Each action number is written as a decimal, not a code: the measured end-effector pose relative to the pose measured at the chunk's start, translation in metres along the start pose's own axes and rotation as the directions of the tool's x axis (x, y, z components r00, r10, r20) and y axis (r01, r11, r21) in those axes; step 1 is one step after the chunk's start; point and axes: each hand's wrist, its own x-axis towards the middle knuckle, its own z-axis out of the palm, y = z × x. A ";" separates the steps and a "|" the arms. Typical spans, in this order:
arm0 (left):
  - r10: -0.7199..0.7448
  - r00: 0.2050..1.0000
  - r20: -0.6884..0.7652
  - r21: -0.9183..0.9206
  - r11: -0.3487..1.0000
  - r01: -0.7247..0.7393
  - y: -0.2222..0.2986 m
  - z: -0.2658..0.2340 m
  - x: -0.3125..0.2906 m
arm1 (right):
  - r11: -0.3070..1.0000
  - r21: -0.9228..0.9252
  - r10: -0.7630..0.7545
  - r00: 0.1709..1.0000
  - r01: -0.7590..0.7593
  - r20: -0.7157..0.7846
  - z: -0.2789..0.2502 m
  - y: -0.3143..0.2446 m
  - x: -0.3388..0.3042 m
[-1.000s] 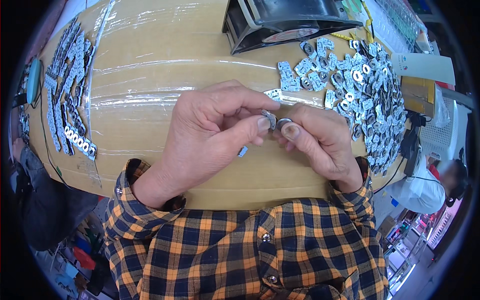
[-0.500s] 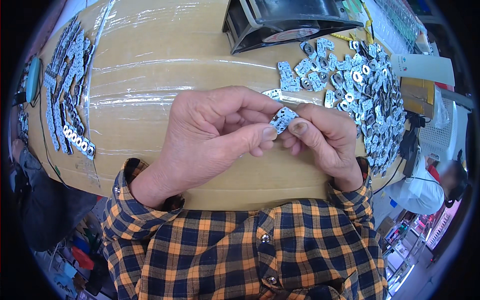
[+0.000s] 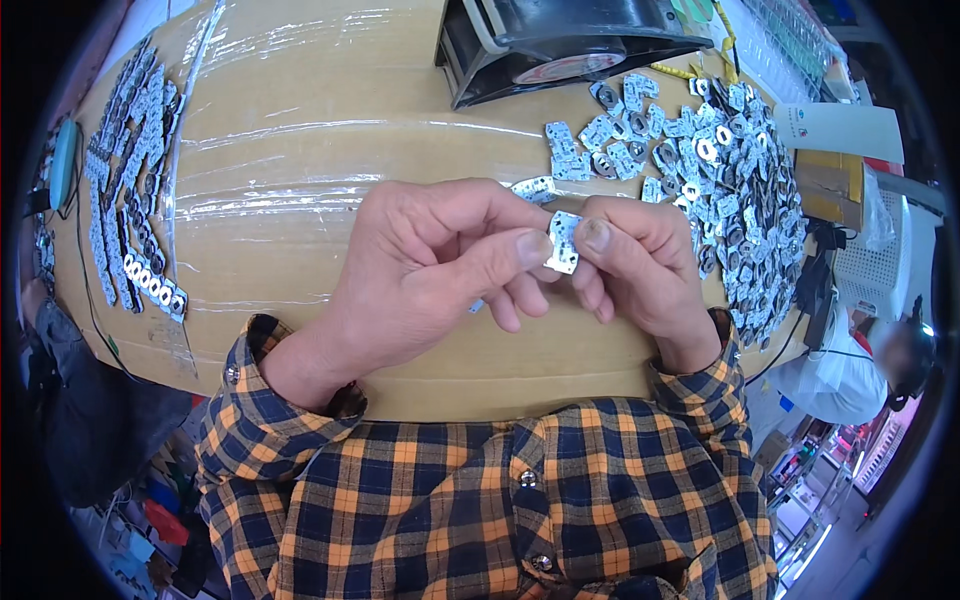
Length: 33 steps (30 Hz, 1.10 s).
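Note:
A small pale circuit board (image 3: pixel 564 243) with dark spots is held up between my two hands, over the middle of the table. My left hand (image 3: pixel 420 265) pinches its left edge between thumb and index finger, while the other fingers curl beneath. On the opposite edge, the thumb and index finger of my right hand (image 3: pixel 645 275) are closed. Just beyond my fingertips lies a loose white board piece (image 3: pixel 534 189). A bluish bit (image 3: pixel 477 305) peeks out under my left fingers; I cannot tell what it is or whether it is held.
Many loose boards heap up in a pile (image 3: pixel 745 200) at the right. Boards in rows (image 3: pixel 135 180) line the far left. A black fan (image 3: pixel 575 45) stands at the back, near a yellow tape (image 3: pixel 728 40). Beyond the right edge is another person (image 3: pixel 840 380).
The board has turned more upright between my fingers, its face showing brighter. My hands have shifted slightly, and the view has moved a little.

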 end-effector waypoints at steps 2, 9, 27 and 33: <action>0.061 0.998 0.019 0.072 0.996 -0.062 -0.003 -0.001 -0.001 | 0.992 0.113 0.041 0.994 -0.052 0.098 -0.005 0.002 0.000; 0.122 0.992 -0.026 0.190 0.975 -0.115 -0.006 0.004 -0.003 | 0.977 0.206 0.040 0.995 -0.058 0.093 0.002 0.002 0.003; 0.195 0.981 -0.015 0.173 0.966 -0.190 -0.001 0.004 0.001 | 0.958 0.272 0.098 0.995 -0.085 -0.035 0.002 0.002 0.003; 0.173 0.983 0.058 0.216 0.959 -0.182 -0.001 0.000 0.004 | 0.961 0.260 0.088 0.996 -0.089 0.016 0.000 0.004 0.005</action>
